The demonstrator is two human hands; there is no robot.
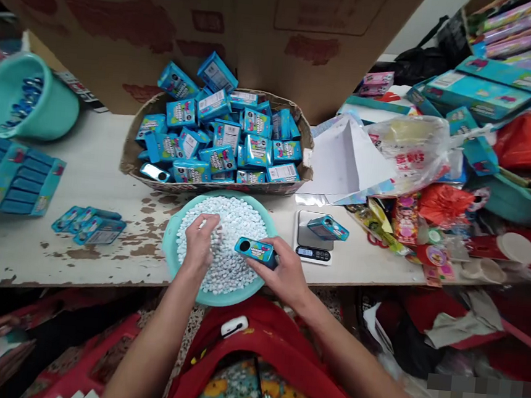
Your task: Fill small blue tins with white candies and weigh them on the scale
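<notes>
1. Over the basin [169,240], L hand [200,243] is hovering w/ fingers bent inward above the white pellets [235,277]; can't tell if it's gripping any.
2. R hand [287,272] is gripping a small blue box [261,253] nr basin's R edge, and the box's dark round spot is facing L hand's side.
3. For tidy work, box should prob. be staying low & inside the rim, so strays are landing back among the pellets.
4. R fingers should be squeezing lightly, to avoid denting the box, and keeping off that dark spot.
5. L fingertips should be taking small pinches, prob. easier to control.
6. Just R of basin, a scale [312,241] is bearing another box [328,227]; sleeves should be staying clear of it.
7. Behind, a carton [128,161] is holding many more boxes [217,157].
</notes>
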